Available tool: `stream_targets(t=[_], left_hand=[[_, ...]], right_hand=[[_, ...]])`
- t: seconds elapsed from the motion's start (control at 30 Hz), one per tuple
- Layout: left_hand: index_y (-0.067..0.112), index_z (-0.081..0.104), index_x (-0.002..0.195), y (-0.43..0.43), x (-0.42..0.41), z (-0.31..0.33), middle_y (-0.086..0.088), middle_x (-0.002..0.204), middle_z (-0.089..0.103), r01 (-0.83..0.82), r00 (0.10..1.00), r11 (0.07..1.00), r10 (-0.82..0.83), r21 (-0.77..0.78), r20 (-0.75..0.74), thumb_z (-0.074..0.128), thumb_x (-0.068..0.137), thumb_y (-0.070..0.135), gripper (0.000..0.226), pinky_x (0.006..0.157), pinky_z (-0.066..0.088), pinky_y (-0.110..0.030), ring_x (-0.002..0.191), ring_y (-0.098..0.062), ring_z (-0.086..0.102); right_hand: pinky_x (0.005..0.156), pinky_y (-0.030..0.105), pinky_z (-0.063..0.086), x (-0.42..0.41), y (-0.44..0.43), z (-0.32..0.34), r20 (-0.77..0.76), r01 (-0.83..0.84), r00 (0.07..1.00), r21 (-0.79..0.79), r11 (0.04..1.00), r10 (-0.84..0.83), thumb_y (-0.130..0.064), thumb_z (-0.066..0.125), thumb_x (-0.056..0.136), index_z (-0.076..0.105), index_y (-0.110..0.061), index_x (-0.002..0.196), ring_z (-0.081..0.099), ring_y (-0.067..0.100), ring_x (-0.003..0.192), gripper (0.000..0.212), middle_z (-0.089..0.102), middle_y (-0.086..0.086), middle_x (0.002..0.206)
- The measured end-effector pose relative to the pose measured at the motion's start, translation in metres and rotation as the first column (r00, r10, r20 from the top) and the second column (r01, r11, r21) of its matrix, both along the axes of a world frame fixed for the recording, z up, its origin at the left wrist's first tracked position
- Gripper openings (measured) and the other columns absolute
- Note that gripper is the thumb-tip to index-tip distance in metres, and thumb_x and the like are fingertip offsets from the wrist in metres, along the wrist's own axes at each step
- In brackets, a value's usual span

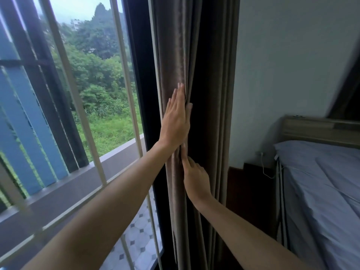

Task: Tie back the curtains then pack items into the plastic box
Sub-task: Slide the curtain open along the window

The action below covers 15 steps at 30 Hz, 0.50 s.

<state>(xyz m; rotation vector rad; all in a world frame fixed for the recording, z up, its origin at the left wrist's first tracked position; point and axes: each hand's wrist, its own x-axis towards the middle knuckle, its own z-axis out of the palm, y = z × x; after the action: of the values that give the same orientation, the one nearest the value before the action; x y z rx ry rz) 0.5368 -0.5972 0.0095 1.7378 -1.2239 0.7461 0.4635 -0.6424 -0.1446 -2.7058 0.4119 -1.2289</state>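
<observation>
A brown curtain (176,45) hangs gathered in vertical folds between the window and the wall. My left hand (176,117) lies flat against its folds, fingers pointing up, with the thumb hooked around a fold. Just below, my right hand (194,178) reaches into the same folds, and its fingertips are partly hidden in the cloth. No tie-back and no plastic box are in view.
A window (93,90) with white bars fills the left side, with its dark frame (140,75) beside the curtain. A bed (323,182) with grey-blue bedding stands at the right, near a dark bedside table (253,172) and a white wall (288,55).
</observation>
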Motion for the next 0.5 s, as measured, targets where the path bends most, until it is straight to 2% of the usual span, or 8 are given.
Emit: stream_targets(t=[0.03, 0.07, 0.13, 0.2, 0.27, 0.33, 0.43, 0.5], left_hand=[[0.010, 0.004, 0.152, 0.000, 0.002, -0.001, -0.006, 0.160, 0.009, -0.031, 0.999, 0.999, 0.031, 0.028, 0.016, 0.034, 0.102, 0.035, 0.064, 0.122, 0.006, -0.036, 0.148, -0.017, 0.003], [0.009, 0.002, 0.152, -0.001, 0.004, -0.004, -0.008, 0.160, 0.007, -0.087, 0.995, 0.994, 0.084, 0.065, 0.049, 0.038, 0.100, 0.039, 0.070, 0.122, 0.006, -0.038, 0.148, -0.020, 0.001], [0.004, 0.000, 0.151, -0.003, 0.006, -0.008, -0.014, 0.160, 0.004, -0.207, 0.974, 0.973, 0.195, 0.100, 0.114, 0.041, 0.099, 0.021, 0.068, 0.121, 0.007, -0.047, 0.148, -0.026, -0.002], [0.001, -0.003, 0.149, -0.003, 0.004, -0.012, -0.018, 0.159, 0.001, -0.334, 0.937, 0.935, 0.315, 0.123, 0.148, 0.027, 0.091, -0.003, 0.066, 0.119, 0.002, -0.052, 0.147, -0.031, -0.005], [0.000, -0.007, 0.149, -0.001, 0.001, -0.012, -0.018, 0.159, -0.002, -0.463, 0.878, 0.875, 0.432, 0.139, 0.206, 0.018, 0.081, -0.006, 0.072, 0.116, -0.007, -0.057, 0.147, -0.033, -0.007], [0.000, -0.008, 0.148, 0.003, 0.002, -0.011, -0.018, 0.159, -0.003, -0.544, 0.825, 0.827, 0.496, 0.143, 0.270, 0.017, 0.081, -0.004, 0.072, 0.113, -0.010, -0.059, 0.146, -0.034, -0.008], [-0.001, -0.008, 0.148, 0.007, 0.005, -0.011, -0.019, 0.159, -0.003, -0.568, 0.802, 0.811, 0.509, 0.137, 0.313, 0.017, 0.082, -0.006, 0.071, 0.116, -0.007, -0.058, 0.146, -0.034, -0.008], [-0.001, -0.009, 0.148, 0.009, 0.005, -0.011, -0.019, 0.159, -0.003, -0.568, 0.800, 0.813, 0.507, 0.130, 0.320, 0.019, 0.084, -0.005, 0.070, 0.117, -0.006, -0.055, 0.147, -0.033, -0.008]], right_hand=[[0.072, 0.030, 0.058, 0.000, 0.002, -0.002, 0.007, 0.007, 1.000, 0.000, 1.000, -0.007, -0.017, 0.057, 0.094, 0.018, -0.017, 0.153, 0.068, 0.014, 0.083, 0.070, 0.066, 0.003, 0.115], [0.073, 0.029, 0.058, 0.001, 0.003, -0.004, 0.012, 0.009, 1.000, 0.000, 1.000, -0.009, -0.016, 0.057, 0.094, 0.020, -0.017, 0.153, 0.068, 0.014, 0.085, 0.070, 0.065, 0.003, 0.118], [0.078, 0.028, 0.058, 0.000, 0.004, -0.009, 0.035, 0.008, 0.999, -0.004, 1.000, -0.008, -0.013, 0.058, 0.092, 0.023, -0.015, 0.153, 0.068, 0.015, 0.093, 0.070, 0.063, 0.003, 0.126], [0.084, 0.028, 0.056, -0.004, 0.005, -0.016, -0.006, -0.025, 1.000, 0.008, 1.000, 0.025, -0.008, 0.057, 0.092, 0.019, -0.019, 0.154, 0.066, 0.015, 0.102, 0.072, 0.058, 0.002, 0.136], [0.089, 0.031, 0.054, -0.008, 0.003, -0.022, -0.102, -0.129, 0.985, 0.124, 0.984, 0.142, -0.010, 0.051, 0.094, 0.010, -0.028, 0.154, 0.064, 0.014, 0.105, 0.075, 0.057, -0.002, 0.136], [0.093, 0.035, 0.052, -0.012, -0.004, -0.025, -0.157, -0.211, 0.956, 0.210, 0.955, 0.246, -0.018, 0.051, 0.092, 0.017, -0.034, 0.152, 0.063, 0.014, 0.106, 0.071, 0.058, -0.006, 0.133], [0.104, 0.040, 0.045, -0.009, -0.027, -0.005, 0.049, -0.130, 0.991, 0.147, 0.981, 0.124, -0.021, 0.057, 0.090, 0.046, -0.026, 0.141, 0.054, 0.019, 0.122, 0.053, 0.053, -0.001, 0.140], [0.108, 0.043, 0.041, -0.005, -0.040, 0.031, 0.247, -0.050, 0.969, 0.147, 0.988, 0.012, -0.017, 0.059, 0.089, 0.052, -0.020, 0.136, 0.045, 0.023, 0.130, 0.047, 0.049, 0.004, 0.142]])
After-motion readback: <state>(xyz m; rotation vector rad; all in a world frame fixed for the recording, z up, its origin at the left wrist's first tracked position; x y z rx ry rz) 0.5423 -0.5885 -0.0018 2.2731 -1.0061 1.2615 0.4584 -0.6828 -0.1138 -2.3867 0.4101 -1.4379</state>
